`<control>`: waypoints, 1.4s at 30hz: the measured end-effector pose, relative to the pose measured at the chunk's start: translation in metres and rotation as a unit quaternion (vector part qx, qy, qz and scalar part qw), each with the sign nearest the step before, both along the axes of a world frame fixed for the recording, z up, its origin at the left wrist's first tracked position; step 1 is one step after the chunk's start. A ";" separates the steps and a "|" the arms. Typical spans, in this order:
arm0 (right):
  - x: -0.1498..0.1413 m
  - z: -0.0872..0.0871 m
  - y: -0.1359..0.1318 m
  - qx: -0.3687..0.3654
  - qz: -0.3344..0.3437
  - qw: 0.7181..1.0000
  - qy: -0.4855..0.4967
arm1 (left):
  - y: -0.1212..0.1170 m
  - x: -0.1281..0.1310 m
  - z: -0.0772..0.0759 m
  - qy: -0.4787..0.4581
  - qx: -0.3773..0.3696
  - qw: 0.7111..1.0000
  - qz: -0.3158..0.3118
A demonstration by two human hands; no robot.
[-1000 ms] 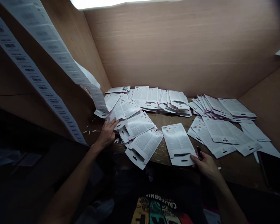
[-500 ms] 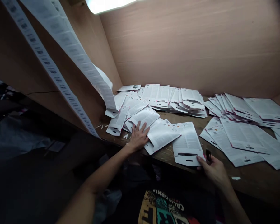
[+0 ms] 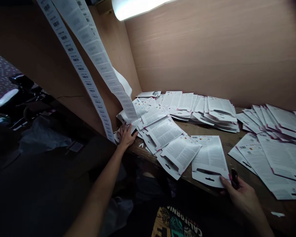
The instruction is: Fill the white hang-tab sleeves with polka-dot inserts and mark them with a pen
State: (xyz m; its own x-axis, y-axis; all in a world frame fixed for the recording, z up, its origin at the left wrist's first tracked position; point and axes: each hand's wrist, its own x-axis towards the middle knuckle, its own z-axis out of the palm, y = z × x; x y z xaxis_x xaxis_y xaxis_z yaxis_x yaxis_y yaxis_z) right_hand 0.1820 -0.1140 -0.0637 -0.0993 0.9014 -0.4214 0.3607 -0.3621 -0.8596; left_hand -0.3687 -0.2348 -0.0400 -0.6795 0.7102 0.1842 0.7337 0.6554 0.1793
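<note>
My left hand [image 3: 126,135] lies with spread fingers on white printed packets at the left end of the bench, just below a hanging strip of labels [image 3: 106,70]. My right hand [image 3: 243,194] pinches the lower right corner of a flat white packet [image 3: 208,154] with a hang hole and an unsealed flap. A small dark object [image 3: 234,177], its kind unclear, sticks up between that hand's fingers. Left of this packet, several similar packets [image 3: 181,153] overlap in a fanned row that runs back toward my left hand.
A second barcode strip [image 3: 88,84] hangs along the left cardboard wall [image 3: 64,79]. More packets lie in a row at the back [image 3: 199,105] and in piles [image 3: 281,148] at the right. Paper scraps [image 3: 277,214] lie on the bench. A lamp [image 3: 140,8] glows overhead.
My left hand has moved left, from the middle of the fanned packets to their far left end near the label strip. My right hand still grips the same packet corner. The view has shifted.
</note>
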 end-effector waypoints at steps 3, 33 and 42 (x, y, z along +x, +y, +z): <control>-0.001 -0.005 -0.006 0.007 -0.015 1.000 0.015 | 0.015 -0.007 0.017 0.022 0.049 0.999 0.007; 0.015 -0.006 -0.021 0.021 -0.004 0.993 -0.118 | -0.034 0.142 0.014 0.075 -0.002 0.971 -0.228; 0.009 -0.002 -0.027 0.030 0.025 0.996 -0.085 | 0.015 0.142 -0.009 0.030 -0.028 0.969 -0.244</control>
State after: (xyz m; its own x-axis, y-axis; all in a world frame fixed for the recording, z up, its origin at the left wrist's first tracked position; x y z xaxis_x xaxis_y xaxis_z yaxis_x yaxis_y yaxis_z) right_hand 0.1910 -0.1412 -0.0652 -0.0766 0.9216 -0.3806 0.5187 -0.2892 -0.8046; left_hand -0.2268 -0.2196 -0.0495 -0.2485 0.9545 0.1648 0.9670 0.2345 0.1000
